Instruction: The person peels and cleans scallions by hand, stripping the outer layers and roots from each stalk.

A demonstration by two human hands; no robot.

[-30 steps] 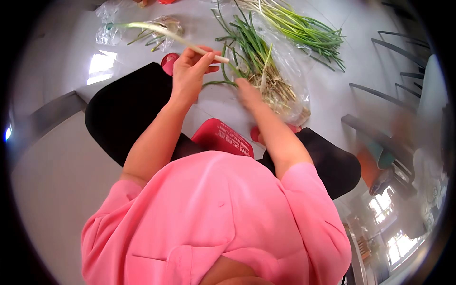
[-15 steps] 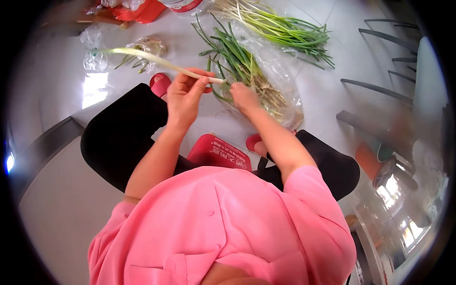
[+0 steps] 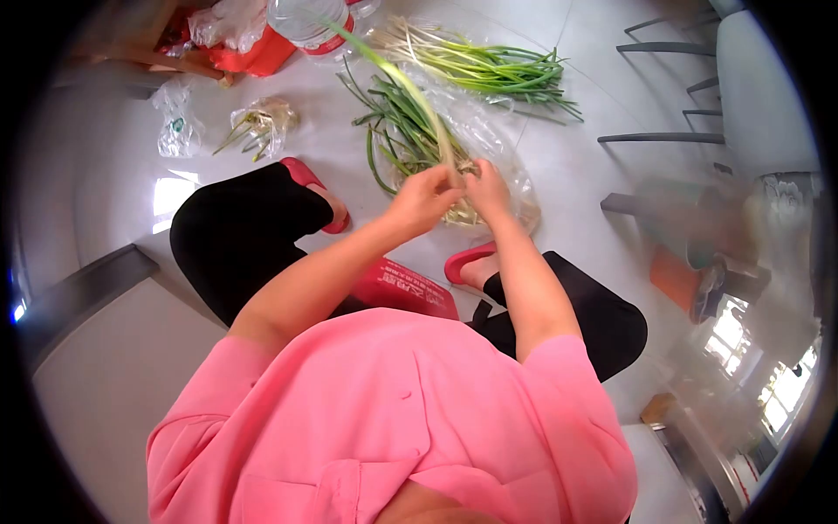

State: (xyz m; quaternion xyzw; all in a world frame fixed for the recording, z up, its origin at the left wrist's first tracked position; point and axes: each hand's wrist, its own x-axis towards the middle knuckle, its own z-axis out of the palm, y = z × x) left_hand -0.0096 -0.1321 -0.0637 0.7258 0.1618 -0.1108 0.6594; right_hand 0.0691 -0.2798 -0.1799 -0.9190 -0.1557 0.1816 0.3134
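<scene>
Left hand (image 3: 428, 199): thumb and fingers pinched narrow around the pale lower end of a long green onion (image 3: 421, 103). Right hand (image 3: 486, 186): fingers curled in at that same end, almost meeting the left; cannot tell whether they grip a strip of skin, the stem or nothing. The onion slants away from the fingers, up and leftward, its green end passing in front of a clear tub (image 3: 297, 28).

Risks, as I judge them: too tight a pinch could bruise or snap the stem. Long green end hangs unsupported past the fingers, so a quick turn of the wrist could kink it. A loose hold would drop it onto the onion pile (image 3: 394, 118) just beyond the fingers, to be mixed in there. Thin plastic sheet (image 3: 515, 166) beneath the pile, right of the fingers, looks slippery; a tug might drag pile and sheet together. Finished-looking bunch (image 3: 506, 68) lies farther out, apart from the hands; stray scraps could mess it.

Writing: red panel (image 3: 403, 286), bodyward of the fingers, bears white Chinese-style characters; one looks like 大, smaller lines illegible. Tub has a red label, unreadable. Clear bag (image 3: 179, 122), well left of the fingers, shows a small green mark, no legible words.
</scene>
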